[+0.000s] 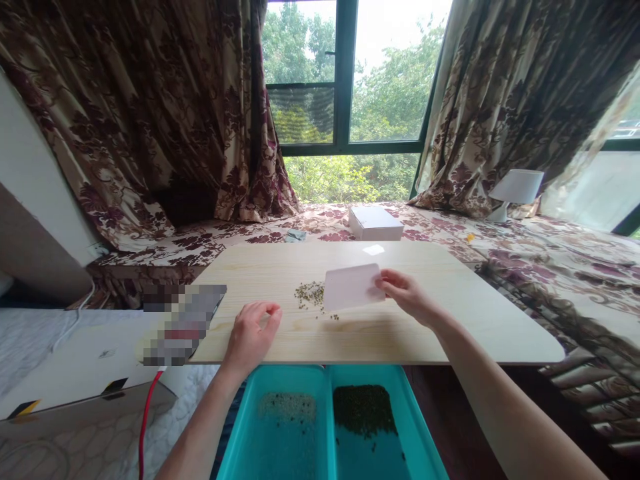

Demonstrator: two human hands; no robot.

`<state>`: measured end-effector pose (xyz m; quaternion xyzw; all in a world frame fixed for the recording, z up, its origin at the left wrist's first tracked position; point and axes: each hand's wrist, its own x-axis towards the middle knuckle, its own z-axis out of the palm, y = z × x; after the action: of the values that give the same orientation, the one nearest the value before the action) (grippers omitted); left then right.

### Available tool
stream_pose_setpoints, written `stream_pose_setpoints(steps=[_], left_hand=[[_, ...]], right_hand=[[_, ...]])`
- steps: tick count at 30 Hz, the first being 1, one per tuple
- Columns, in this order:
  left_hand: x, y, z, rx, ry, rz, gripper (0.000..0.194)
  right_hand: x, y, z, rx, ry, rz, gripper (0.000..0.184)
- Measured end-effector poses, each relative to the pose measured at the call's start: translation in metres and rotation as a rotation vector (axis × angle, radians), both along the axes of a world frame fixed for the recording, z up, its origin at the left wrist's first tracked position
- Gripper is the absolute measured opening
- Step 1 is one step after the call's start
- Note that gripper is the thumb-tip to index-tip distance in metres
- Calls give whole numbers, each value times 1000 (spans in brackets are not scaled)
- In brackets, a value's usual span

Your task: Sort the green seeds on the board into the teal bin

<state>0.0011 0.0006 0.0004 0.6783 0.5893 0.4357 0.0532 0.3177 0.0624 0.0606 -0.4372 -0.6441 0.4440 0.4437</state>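
Observation:
My right hand (406,293) pinches a white plastic scraper card (353,287) by its right edge and holds it slanted on the pale wooden tabletop (450,313). The card's left edge meets a small pile of greenish beans (310,293), and a few stray beans (331,315) lie below it. My left hand (251,335) rests near the table's front edge with its fingers curled loosely inward, holding nothing that I can see. It is about a hand's width left of the pile.
A teal two-compartment bin (327,427) sits below the table's front edge, pale grains on its left side, dark green beans on its right. A white box (375,222) and a white lamp (515,190) stand on the window seat behind. A cardboard box (75,393) lies at the left.

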Motion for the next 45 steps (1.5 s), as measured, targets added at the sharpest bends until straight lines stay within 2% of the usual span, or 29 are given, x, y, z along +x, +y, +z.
stream_pose_setpoints(steps=[5,12,24,29,35,41,45], left_hand=[[0,0,-1,0,5,2,23],[0,0,0,-8,-3,15,23],[1,-2,1,-5,-21,5,24],[2,-2,2,-8,-19,5,24],[2,-1,1,-5,-25,7,25],[2,-1,0,-8,-30,9,25],[2,-1,0,-6,-34,12,24]], right_hand=[[-11,8,-1,-29,-15,57,14],[-22,15,0,-47,-30,107,13],[-27,23,-10,-96,-19,128,14],[-21,20,-9,-108,-33,142,11],[-8,-4,-1,-144,-42,196,7],[3,-52,2,-181,-57,215,8],[9,-82,4,-234,-78,272,16]])
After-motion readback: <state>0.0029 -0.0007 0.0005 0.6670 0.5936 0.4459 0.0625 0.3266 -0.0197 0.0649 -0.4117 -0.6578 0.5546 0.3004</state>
